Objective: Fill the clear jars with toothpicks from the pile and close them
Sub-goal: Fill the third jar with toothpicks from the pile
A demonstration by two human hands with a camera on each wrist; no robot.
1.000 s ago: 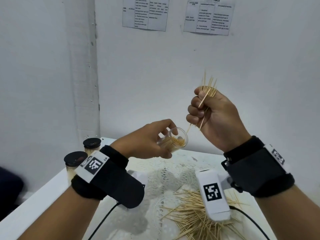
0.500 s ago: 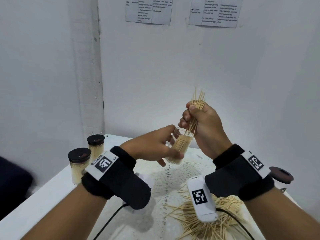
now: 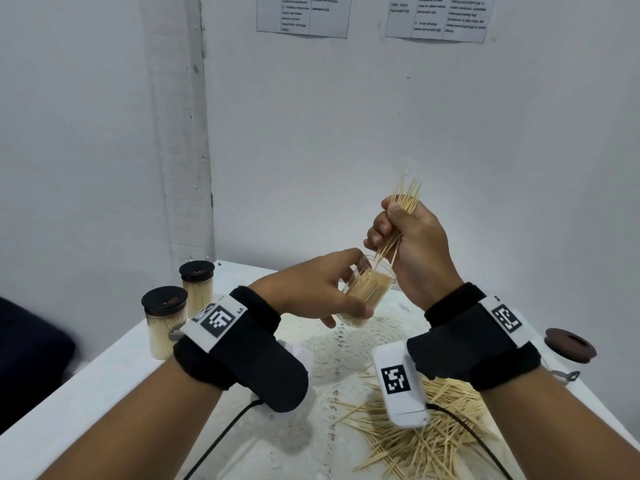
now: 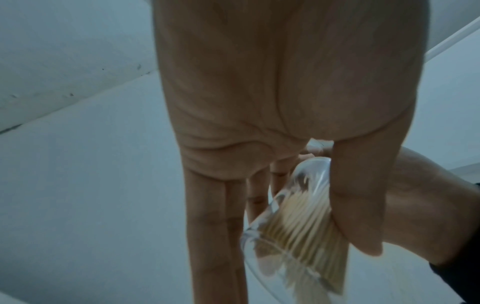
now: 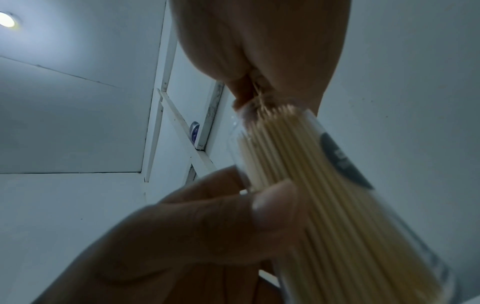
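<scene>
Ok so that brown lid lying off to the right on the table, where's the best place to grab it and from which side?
Probably from above, by its rim. The brown lid lies flat near the table edge, round and shallow, so thumb and fingers pinching opposite edges should lift it. The right hand is nearer but grips a toothpick bundle.

Two printed paper sheets (image 3: 302,15) (image 3: 439,17) are stuck side by side high on the white wall (image 3: 346,133). A white lace mat (image 3: 346,344) lies on the white bench (image 3: 104,393). A black cable (image 3: 221,441) runs across the bench. A round ceiling light (image 5: 6,19) glows overhead.
</scene>
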